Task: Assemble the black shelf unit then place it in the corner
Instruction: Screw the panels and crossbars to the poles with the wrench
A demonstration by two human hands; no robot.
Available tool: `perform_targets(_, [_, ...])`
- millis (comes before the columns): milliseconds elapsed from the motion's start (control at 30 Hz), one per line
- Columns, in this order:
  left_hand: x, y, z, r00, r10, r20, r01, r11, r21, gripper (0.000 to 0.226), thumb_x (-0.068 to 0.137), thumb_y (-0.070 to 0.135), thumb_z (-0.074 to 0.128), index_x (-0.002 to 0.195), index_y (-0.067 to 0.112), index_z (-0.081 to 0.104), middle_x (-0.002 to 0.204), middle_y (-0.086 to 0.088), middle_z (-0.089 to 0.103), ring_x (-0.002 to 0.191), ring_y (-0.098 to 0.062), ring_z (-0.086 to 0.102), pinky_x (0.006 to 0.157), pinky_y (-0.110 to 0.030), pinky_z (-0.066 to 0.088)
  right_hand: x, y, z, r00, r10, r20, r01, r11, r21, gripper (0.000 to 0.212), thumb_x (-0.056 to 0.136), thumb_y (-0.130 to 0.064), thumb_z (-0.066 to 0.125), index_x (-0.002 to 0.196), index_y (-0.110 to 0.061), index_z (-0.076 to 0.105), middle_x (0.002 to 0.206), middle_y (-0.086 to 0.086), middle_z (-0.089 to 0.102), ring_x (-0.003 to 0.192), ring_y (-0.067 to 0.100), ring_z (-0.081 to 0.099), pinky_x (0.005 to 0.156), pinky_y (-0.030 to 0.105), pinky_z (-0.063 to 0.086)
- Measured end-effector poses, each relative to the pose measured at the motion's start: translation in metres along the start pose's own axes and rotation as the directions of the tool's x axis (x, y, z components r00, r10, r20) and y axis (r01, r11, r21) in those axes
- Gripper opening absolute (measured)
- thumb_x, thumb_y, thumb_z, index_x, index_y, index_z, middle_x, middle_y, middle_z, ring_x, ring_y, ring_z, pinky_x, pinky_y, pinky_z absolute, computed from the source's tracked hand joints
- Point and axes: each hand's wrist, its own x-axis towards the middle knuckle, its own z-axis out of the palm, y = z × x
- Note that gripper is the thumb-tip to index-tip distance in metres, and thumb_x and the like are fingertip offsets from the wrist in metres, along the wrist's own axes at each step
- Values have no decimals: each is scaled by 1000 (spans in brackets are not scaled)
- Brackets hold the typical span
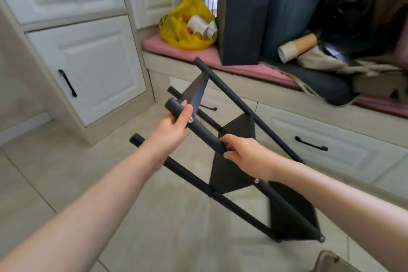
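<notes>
The black shelf unit (234, 157) hangs tilted in front of me, its lower end near the tiled floor at the right. It has several round black poles and three black panels. My left hand (170, 132) grips the nearest pole close to its upper end, thumb over the top. My right hand (245, 152) grips the same pole a little lower down. Silver screws show on that pole beside each hand and at its bottom end.
White cabinets with black handles (67, 83) stand at the left. A bench with a pink cushion (194, 53) carries a yellow bag (187, 22), a dark paper bag (242, 13), a bin and paper cups. Drawers (311, 143) lie under the bench.
</notes>
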Motion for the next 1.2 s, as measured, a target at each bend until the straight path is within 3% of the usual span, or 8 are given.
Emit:
perform_targets(67, [3,25,-5,997,70,-33,-69,997,36,62,98,64,47,150,31,46,126,14,56,136,-13,46,102,-27,27,-2,-7,-9,999,5,-51,-1,997,81,30,104,-20,48,134,-21,49,124,3,63,108,18,60,88,28,46])
perform_targets(167, [-4,58,-9,985,167,-34,-161,979,121,59,91,54,66,145,34,52,114,22,60,115,0,55,90,-14,34,-8,-16,-19,996,3,-88,15,977,211,32,103,-19,50,134,-22,49,126,2,62,112,17,60,90,29,50])
perform_targets(333, [-33,86,-3,940,339,-27,-306,877,371,73,79,45,83,144,33,53,131,9,63,132,-20,53,117,-51,35,-34,-26,-14,996,-16,-92,55,892,449,31,101,-19,55,130,-24,49,122,2,60,109,18,62,78,23,55])
perform_targets(567, [-77,93,23,873,484,-55,-422,807,413,53,84,17,78,135,20,64,134,8,62,134,-17,50,120,-54,27,-64,-21,5,997,-10,-78,57,778,626,25,99,-27,59,117,-38,46,104,-17,58,95,4,63,68,15,56])
perform_targets(767, [-102,91,32,865,501,2,-448,773,449,53,81,11,77,131,27,67,134,20,57,127,4,41,124,-51,7,-80,3,-21,994,93,-60,-32,759,651,24,93,-27,68,116,-22,65,109,-9,72,102,3,67,80,27,60])
perform_targets(900, [-108,84,18,852,514,101,-500,738,454,53,82,9,78,128,33,66,139,23,54,133,8,39,126,-48,2,-87,41,-62,907,351,-231,-77,679,730,25,94,-23,67,118,-15,64,106,2,71,97,12,70,81,31,59])
perform_targets(1000, [-109,78,4,838,517,173,-536,725,432,54,82,10,79,125,38,65,144,26,49,128,25,31,127,-45,-2,-88,67,-78,788,520,-328,-122,655,746,32,97,-22,63,127,-12,56,112,6,65,97,19,67,76,32,57])
perform_targets(1200, [-111,71,-8,805,534,256,-590,686,426,56,80,10,82,122,42,65,146,28,47,131,25,31,127,-42,-7,-82,87,-79,720,569,-398,-176,703,689,47,98,-24,61,140,-15,42,117,8,56,107,26,59,83,38,54])
